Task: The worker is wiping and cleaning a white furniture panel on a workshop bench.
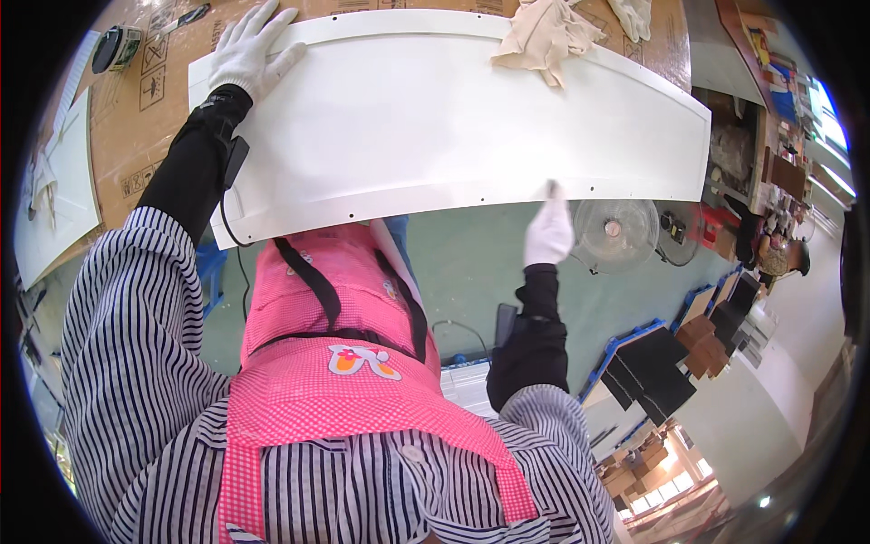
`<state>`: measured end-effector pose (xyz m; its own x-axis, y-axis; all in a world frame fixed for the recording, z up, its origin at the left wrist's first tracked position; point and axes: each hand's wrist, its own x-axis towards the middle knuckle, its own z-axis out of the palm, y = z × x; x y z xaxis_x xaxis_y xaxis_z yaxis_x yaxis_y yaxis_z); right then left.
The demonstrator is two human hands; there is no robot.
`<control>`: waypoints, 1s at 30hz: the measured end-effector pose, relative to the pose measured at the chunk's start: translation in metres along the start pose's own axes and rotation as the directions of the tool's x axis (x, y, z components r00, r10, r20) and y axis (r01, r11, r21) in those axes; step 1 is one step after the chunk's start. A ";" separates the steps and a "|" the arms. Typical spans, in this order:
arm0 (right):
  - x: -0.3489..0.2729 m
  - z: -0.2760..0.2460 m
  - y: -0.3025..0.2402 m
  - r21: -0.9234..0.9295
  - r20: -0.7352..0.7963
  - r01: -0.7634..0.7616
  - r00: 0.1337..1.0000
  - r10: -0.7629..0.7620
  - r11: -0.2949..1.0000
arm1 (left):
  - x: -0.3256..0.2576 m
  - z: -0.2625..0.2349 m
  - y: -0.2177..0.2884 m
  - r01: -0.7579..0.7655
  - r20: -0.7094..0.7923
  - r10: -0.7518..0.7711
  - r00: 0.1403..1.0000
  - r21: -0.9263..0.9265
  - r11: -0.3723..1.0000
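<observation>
Left grip: flat and spread wide, my gloved left hand [246,50] presses palm-down on the far left corner of the white panel [435,118], fingers fanned, closed on nothing.
Left sleeve: black, running back from that hand over the panel's left end, with a small black device [236,161] and its cable at the forearm.
Beyond the left hand: brown cardboard sheet [136,118] lies under the panel, and a dark round tape roll [116,47] sits further left of my hand, well apart from it.
Panel: 1 long, curved white sheet lying across the cardboard, spanning from my left hand to past my right, with its near edge overhanging toward my pink apron [344,363].
Cloth: a crumpled beige cloth [546,36] rests on the panel's far edge, well right of my left hand and above my right.
Right grip: my gloved right hand [549,231] is narrowed, fingertips up against the panel's near edge; I cannot tell whether they pinch the edge or only touch it.
Right of the right hand: a round floor fan [616,234] stands just beside it, lower down on the green floor [471,272].
Further right: black sheets in blue-edged trays [657,367].
</observation>
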<state>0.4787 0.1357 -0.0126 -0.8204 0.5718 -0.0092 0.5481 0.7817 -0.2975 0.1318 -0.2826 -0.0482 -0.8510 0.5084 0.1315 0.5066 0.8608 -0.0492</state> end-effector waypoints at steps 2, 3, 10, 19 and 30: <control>0.028 -0.008 0.048 -0.011 -0.145 -0.070 0.987 0.068 0.997 | 0.002 0.002 0.004 -0.025 -0.038 0.024 0.999 -0.030 0.999; 0.034 -0.014 0.057 0.034 -0.151 -0.186 0.970 0.189 0.982 | 0.002 0.002 0.006 -0.032 -0.035 0.031 0.999 -0.030 0.999; 0.013 0.006 0.027 0.156 -0.091 0.029 0.996 -0.014 0.987 | -0.002 0.003 0.001 -0.015 -0.040 0.013 0.999 -0.047 0.999; 0.012 0.005 0.016 0.277 0.014 0.019 1.000 -0.024 0.961 | -0.002 0.005 -0.003 -0.047 -0.070 0.042 0.997 -0.065 0.997; 0.037 -0.006 0.050 0.110 -0.207 -0.005 0.978 0.028 0.994 | 0.003 0.004 0.002 -0.074 -0.090 0.065 0.994 -0.099 0.992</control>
<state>0.4769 0.1969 -0.0223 -0.7531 0.6327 0.1806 0.5312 0.7466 -0.4006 0.1300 -0.2788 -0.0521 -0.8005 0.5588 0.2165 0.5791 0.8143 0.0395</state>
